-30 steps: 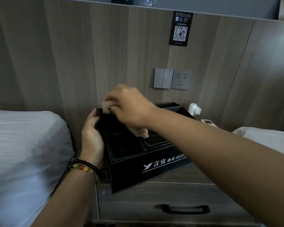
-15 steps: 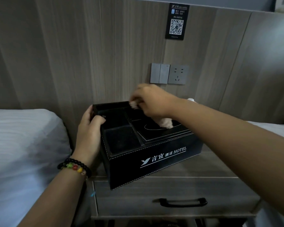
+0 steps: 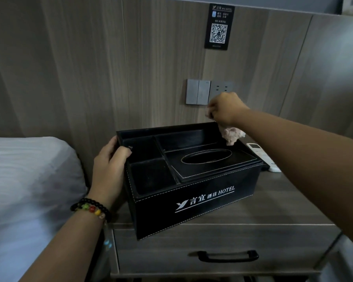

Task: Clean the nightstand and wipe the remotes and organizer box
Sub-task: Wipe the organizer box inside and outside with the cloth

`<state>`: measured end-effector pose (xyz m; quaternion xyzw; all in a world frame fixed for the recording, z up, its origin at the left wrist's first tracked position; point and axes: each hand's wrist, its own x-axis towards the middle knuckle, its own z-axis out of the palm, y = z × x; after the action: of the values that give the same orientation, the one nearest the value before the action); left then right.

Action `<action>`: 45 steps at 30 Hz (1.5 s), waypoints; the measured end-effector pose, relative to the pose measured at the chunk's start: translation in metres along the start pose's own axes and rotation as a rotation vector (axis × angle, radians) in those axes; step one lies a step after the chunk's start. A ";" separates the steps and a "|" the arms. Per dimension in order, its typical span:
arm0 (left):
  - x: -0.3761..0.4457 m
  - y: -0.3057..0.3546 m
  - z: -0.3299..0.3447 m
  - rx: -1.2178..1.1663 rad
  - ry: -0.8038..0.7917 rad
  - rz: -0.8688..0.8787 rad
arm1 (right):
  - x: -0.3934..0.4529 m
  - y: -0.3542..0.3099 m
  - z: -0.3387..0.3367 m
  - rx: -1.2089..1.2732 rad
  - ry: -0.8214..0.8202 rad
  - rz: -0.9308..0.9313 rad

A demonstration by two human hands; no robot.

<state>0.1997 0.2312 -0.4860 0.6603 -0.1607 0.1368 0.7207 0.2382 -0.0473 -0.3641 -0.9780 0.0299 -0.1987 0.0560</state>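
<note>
A black leather organizer box with white stitching and a hotel logo stands on the wooden nightstand. It has open compartments on the left and an oval tissue slot on top. My left hand grips the box's left wall, thumb hooked over the rim. My right hand holds a pinkish cloth above the box's back right corner; the cloth hangs down onto the top. A white remote lies on the nightstand behind the box's right end, partly hidden by my forearm.
A white pillow and bed lie close on the left. The wood panel wall behind carries light switches and a socket and a black QR sign. The nightstand drawer has a black handle. Another bed edge shows at lower right.
My right hand has swept the cloth from the box's back left corner along the rear to the back right corner. The white remote has come into sight. My left hand keeps its grip.
</note>
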 end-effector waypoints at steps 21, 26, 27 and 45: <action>0.024 -0.050 0.009 -0.441 0.077 -0.204 | -0.032 -0.171 0.002 0.208 -0.110 -0.548; 0.015 -0.055 0.010 -0.307 0.050 -0.153 | -0.045 -0.154 0.002 0.258 -0.094 -0.539; 0.010 -0.046 0.014 -0.270 0.062 -0.137 | -0.047 -0.156 0.004 0.231 -0.080 -0.554; 0.004 -0.018 0.019 -0.481 -0.077 -0.099 | -0.116 -0.117 -0.013 0.105 -0.129 -0.801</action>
<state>0.2102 0.2106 -0.4996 0.4814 -0.1832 0.0338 0.8565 0.1304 0.0765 -0.3825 -0.9185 -0.3671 -0.1445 0.0255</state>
